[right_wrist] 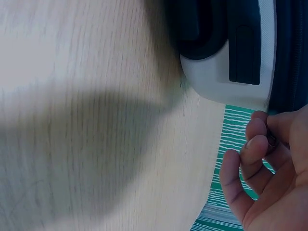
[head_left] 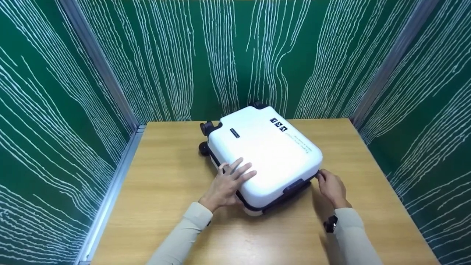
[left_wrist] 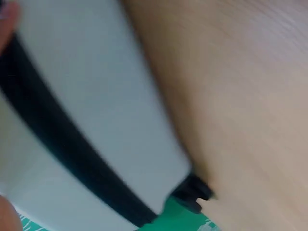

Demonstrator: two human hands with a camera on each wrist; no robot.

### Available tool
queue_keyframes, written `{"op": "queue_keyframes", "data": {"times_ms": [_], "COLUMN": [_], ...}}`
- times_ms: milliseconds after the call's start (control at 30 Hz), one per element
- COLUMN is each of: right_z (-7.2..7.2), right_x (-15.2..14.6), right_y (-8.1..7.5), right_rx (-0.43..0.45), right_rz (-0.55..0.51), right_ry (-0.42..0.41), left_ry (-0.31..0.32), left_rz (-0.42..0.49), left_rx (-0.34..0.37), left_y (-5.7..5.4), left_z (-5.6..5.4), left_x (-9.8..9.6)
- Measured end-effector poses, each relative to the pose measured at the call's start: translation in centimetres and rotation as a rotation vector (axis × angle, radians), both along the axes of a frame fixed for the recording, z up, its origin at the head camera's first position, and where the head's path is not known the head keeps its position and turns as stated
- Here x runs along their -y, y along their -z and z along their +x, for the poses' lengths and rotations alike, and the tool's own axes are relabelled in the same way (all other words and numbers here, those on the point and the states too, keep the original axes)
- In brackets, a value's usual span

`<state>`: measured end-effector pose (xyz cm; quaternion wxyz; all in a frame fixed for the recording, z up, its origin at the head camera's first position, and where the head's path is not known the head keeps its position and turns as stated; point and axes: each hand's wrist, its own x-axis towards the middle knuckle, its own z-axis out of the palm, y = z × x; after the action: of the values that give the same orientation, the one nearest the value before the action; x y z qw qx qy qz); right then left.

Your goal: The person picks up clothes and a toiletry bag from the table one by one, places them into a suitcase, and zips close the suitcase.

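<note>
A white hard-shell suitcase (head_left: 265, 154) lies flat and turned at an angle on the wooden table, its black wheels (head_left: 204, 148) toward the back left. A dark zipper band (left_wrist: 72, 130) runs around its side. With fingers spread, my left hand (head_left: 226, 184) rests on the near left edge of the shell, thumb side partly hidden. My right hand (head_left: 332, 187) is at the near right corner. In the right wrist view its thumb and curled fingers (right_wrist: 257, 147) pinch a small dark zipper pull (right_wrist: 272, 139) beside the zipper band.
The wooden table (head_left: 162, 206) extends around the suitcase. Green panels with white wavy lines (head_left: 176, 66) stand at the back and both sides, joined by grey metal posts (head_left: 99, 66). A dark watch (head_left: 330, 223) is on the right wrist.
</note>
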<state>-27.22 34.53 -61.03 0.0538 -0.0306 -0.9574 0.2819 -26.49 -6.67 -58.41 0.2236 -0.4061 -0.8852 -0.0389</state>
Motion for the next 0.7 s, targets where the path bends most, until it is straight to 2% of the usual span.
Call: {"op": "queue_keyframes", "data": {"times_ms": [200,333,700], "right_z": [0.1,0.3,1.0], "right_x": [0.3,0.5,0.7], "right_y": [0.1,0.4,0.0], "right_rx": [-0.072,-0.099,-0.089], "right_rz": [0.012,0.030,0.120], "right_ry": [0.004,0.004,-0.014], "left_ry": [0.054,0.065,0.050], "left_rz": [0.057,0.055,0.053], "left_rx": [-0.099,-0.135,-0.135], "left_y": [0.4,0.7,0.8], "left_z": [-0.9,-1.1,-1.3], "left_x": [0.2,0.1,-0.2]}}
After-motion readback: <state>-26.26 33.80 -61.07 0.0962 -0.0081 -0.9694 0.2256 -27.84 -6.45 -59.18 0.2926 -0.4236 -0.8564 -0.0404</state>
